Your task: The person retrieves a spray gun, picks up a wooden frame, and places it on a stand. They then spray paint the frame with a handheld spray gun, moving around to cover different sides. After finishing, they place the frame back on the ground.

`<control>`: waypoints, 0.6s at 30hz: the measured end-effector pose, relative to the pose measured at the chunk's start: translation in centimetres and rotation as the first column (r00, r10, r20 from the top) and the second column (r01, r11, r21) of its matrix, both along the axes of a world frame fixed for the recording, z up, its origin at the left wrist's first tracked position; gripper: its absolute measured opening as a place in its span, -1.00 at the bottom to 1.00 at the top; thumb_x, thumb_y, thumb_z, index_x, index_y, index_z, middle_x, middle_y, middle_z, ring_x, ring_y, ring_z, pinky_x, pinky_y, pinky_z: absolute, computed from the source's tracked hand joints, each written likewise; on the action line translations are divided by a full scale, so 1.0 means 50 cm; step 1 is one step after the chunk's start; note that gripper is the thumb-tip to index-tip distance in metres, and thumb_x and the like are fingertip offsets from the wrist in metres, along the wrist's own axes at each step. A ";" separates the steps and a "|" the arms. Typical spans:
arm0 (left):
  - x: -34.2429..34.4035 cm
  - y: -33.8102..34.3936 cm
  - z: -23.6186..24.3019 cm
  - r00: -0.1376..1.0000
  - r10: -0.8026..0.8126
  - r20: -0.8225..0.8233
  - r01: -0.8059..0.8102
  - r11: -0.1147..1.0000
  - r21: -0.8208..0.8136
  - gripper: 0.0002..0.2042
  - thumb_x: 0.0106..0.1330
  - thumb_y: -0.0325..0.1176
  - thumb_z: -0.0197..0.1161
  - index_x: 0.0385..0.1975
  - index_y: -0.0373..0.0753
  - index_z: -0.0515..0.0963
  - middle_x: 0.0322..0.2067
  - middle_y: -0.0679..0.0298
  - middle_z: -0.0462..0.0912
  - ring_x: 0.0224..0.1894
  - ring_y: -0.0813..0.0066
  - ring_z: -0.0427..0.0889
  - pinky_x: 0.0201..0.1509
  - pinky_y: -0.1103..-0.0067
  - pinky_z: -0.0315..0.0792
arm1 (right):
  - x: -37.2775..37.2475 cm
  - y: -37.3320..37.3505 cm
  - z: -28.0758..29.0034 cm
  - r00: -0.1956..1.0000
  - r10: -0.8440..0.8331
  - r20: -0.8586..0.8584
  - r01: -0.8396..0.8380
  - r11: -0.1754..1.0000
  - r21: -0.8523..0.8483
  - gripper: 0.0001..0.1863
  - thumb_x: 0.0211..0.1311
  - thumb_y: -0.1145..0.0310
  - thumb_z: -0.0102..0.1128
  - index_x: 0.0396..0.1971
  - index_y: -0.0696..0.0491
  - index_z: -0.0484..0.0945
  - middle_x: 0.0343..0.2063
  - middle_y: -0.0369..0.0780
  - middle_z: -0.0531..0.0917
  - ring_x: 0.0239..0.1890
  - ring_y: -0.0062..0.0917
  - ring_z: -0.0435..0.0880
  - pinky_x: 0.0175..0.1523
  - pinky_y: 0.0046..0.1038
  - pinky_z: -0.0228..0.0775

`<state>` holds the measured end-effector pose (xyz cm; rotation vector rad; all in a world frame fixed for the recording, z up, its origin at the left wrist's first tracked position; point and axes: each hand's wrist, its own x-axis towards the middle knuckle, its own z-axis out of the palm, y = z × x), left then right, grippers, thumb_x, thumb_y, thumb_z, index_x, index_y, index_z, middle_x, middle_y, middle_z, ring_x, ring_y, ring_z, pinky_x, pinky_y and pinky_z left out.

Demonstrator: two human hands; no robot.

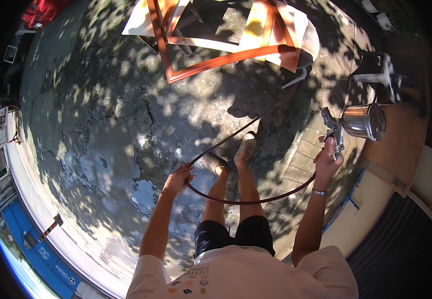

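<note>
In my right hand (329, 154) is a metal spray gun (333, 130), the fingers wrapped round its handle. A shiny silver paint cup (364, 121) is attached to the gun and points out to the right. From below that hand a dark red-brown hose (256, 202) curves across in front of my legs. My left hand (179, 180) is closed around the hose at the left, and from there it runs up over the ground past my feet. Ahead lies an orange-brown frame (226, 61), propped above the ground and apart from both hands.
Boards with orange paint (271, 30) stand beneath the frame. At the right are a dark plastic stool (375, 74) and a brown wooden panel (398, 139) by the wall. The cracked concrete ground (101, 134) is dappled with shade. A red item (39, 12) is at the far left.
</note>
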<state>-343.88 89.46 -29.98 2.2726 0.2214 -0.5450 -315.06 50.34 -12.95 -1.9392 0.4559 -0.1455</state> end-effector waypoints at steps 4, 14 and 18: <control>0.135 -0.027 0.033 0.981 -0.194 0.027 0.192 0.980 0.058 -0.63 0.31 -0.07 0.31 -0.55 -0.28 0.56 -0.39 0.17 0.65 0.03 0.17 0.63 0.17 0.27 0.48 | 0.069 -0.099 -0.082 0.997 -0.013 0.070 0.018 0.997 -0.076 -0.63 0.42 0.18 0.20 -0.40 0.21 0.67 -0.65 -0.31 0.58 -0.78 -0.74 0.35 -0.67 -0.58 0.09; 0.312 -0.195 0.055 0.940 -0.340 -0.033 0.337 0.939 -0.065 -0.54 0.32 0.15 0.19 -0.43 -0.21 0.55 -0.50 0.20 0.57 -0.30 0.12 0.60 -0.12 0.27 0.46 | 0.360 -0.268 -0.179 0.970 -0.006 0.243 0.072 0.962 -0.265 -0.64 0.41 0.16 0.23 -0.46 0.14 0.70 -0.71 -0.39 0.53 -0.73 -0.75 0.39 -0.60 -0.58 0.16; 0.295 -0.179 0.028 0.935 -0.344 -0.082 0.338 0.938 -0.079 -0.54 0.33 0.14 0.17 -0.41 -0.22 0.57 -0.45 0.18 0.56 -0.25 0.11 0.58 -0.04 0.27 0.43 | 0.376 -0.233 -0.229 0.976 -0.024 0.215 0.062 0.984 -0.170 -0.62 0.40 0.13 0.24 -0.47 0.14 0.67 -0.73 -0.41 0.50 -0.76 -0.75 0.37 -0.64 -0.61 0.15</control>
